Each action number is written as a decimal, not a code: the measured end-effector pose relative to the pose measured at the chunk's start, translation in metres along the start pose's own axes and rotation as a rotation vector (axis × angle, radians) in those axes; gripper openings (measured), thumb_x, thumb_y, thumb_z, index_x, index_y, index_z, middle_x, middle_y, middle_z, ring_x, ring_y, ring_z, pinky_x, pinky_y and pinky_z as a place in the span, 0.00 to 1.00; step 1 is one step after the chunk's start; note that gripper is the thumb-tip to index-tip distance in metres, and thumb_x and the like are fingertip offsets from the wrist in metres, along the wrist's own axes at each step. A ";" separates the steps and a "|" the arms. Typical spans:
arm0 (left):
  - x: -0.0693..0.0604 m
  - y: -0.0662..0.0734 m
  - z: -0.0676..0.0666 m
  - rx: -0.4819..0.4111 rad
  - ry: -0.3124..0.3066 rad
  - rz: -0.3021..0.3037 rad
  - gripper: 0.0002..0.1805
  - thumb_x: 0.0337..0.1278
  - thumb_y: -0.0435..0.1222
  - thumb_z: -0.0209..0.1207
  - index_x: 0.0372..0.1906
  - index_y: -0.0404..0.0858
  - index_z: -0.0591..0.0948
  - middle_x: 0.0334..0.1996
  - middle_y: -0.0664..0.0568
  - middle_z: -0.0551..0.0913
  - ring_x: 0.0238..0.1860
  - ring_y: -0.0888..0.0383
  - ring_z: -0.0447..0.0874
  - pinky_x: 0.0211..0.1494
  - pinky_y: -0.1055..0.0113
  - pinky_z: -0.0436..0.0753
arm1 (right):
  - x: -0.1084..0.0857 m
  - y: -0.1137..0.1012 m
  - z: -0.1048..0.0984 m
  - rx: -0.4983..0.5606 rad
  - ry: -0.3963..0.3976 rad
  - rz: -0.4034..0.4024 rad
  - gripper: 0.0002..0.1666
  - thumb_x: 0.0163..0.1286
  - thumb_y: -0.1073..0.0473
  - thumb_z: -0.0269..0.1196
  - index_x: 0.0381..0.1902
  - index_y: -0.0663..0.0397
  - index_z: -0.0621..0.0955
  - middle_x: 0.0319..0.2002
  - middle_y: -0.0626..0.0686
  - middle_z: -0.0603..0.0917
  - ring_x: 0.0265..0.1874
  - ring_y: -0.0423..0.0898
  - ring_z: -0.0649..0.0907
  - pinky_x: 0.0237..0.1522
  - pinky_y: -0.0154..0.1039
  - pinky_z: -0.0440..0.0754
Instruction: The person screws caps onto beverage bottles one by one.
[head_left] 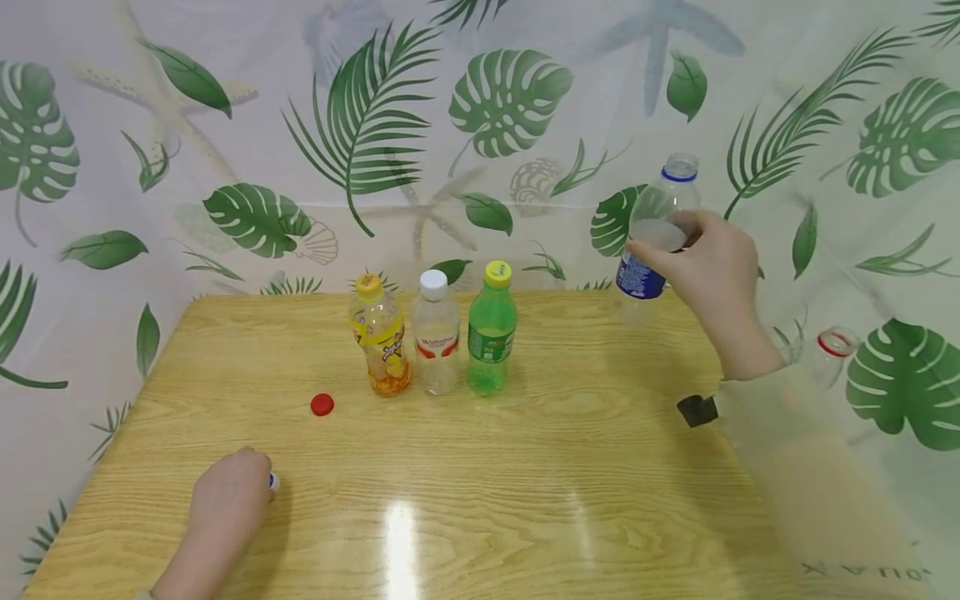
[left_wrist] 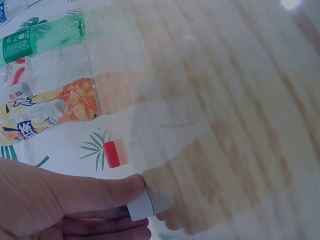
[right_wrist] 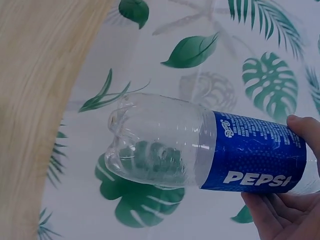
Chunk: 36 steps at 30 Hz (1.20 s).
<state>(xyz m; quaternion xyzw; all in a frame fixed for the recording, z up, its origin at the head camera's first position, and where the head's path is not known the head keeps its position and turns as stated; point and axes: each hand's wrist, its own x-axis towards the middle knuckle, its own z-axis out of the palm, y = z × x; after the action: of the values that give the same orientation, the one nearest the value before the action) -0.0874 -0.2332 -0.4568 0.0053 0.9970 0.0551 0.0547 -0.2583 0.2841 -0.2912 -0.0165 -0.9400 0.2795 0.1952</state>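
My right hand [head_left: 708,258] grips a clear, uncapped Pepsi bottle [head_left: 643,275] with a blue label, above the back right of the table. The bottle's bottom shows clearly in the right wrist view, while its neck lies outside that view. At the front left, my left hand [head_left: 228,492] pinches a white bottle cap [left_wrist: 141,206] between thumb and fingers at the tabletop. A red cap [head_left: 322,405] lies on the table beyond that hand.
Three capped bottles stand in a row: a yellow-labelled bottle [head_left: 384,346], a clear white-capped bottle [head_left: 437,342] and a green bottle [head_left: 492,337]. An open bottle with a red neck ring [head_left: 836,342] shows behind the right sleeve. A leaf-patterned sheet [head_left: 480,192] borders the wooden table [head_left: 570,467].
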 end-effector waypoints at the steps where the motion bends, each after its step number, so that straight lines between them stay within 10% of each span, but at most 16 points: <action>1: 0.000 0.000 0.000 0.001 -0.002 0.001 0.09 0.47 0.27 0.75 0.25 0.31 0.83 0.25 0.42 0.82 0.26 0.49 0.82 0.28 0.49 0.84 | -0.002 -0.004 -0.001 -0.003 0.003 -0.010 0.42 0.65 0.35 0.74 0.62 0.64 0.83 0.49 0.68 0.88 0.44 0.58 0.85 0.34 0.36 0.74; 14: -0.001 0.000 0.000 0.004 -0.030 -0.009 0.10 0.48 0.27 0.76 0.25 0.32 0.83 0.25 0.43 0.82 0.26 0.51 0.81 0.27 0.50 0.83 | -0.027 -0.049 -0.011 0.064 0.006 -0.108 0.39 0.61 0.38 0.78 0.59 0.61 0.86 0.48 0.65 0.89 0.43 0.60 0.89 0.36 0.37 0.79; 26: 0.000 0.001 0.000 0.005 -0.018 -0.009 0.11 0.47 0.27 0.74 0.22 0.33 0.81 0.25 0.43 0.83 0.25 0.52 0.80 0.26 0.50 0.83 | -0.052 -0.072 -0.009 0.193 -0.054 -0.192 0.33 0.61 0.44 0.80 0.57 0.59 0.87 0.36 0.58 0.86 0.36 0.55 0.92 0.31 0.17 0.76; 36: 0.001 0.004 -0.002 0.002 -0.063 -0.032 0.10 0.51 0.28 0.76 0.26 0.31 0.84 0.26 0.43 0.83 0.26 0.53 0.77 0.27 0.55 0.83 | -0.069 -0.080 0.003 0.220 -0.118 -0.184 0.32 0.61 0.44 0.80 0.56 0.56 0.87 0.39 0.57 0.88 0.36 0.52 0.91 0.33 0.24 0.79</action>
<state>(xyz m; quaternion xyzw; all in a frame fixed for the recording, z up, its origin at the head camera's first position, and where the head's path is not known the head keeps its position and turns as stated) -0.0884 -0.2297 -0.4547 -0.0088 0.9948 0.0532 0.0868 -0.1890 0.2052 -0.2755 0.1075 -0.9110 0.3623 0.1652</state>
